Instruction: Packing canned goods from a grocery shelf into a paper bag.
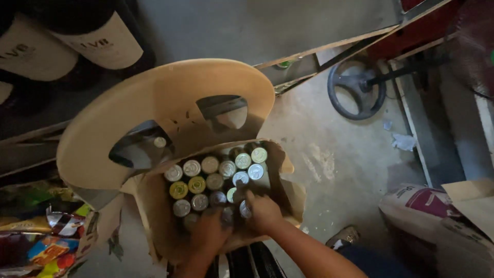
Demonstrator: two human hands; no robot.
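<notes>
Two hands work inside my open cardboard box, which rests on a tan plastic chair. My right hand pinches one can among the packed cans. My left hand grips a neighbouring can, fingers curled.

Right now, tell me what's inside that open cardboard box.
The cardboard box holds upright cans in rows, silver, gold and green tops showing. Both hands, left hand and right hand, cover the nearest cans; anything beneath is hidden.
</notes>
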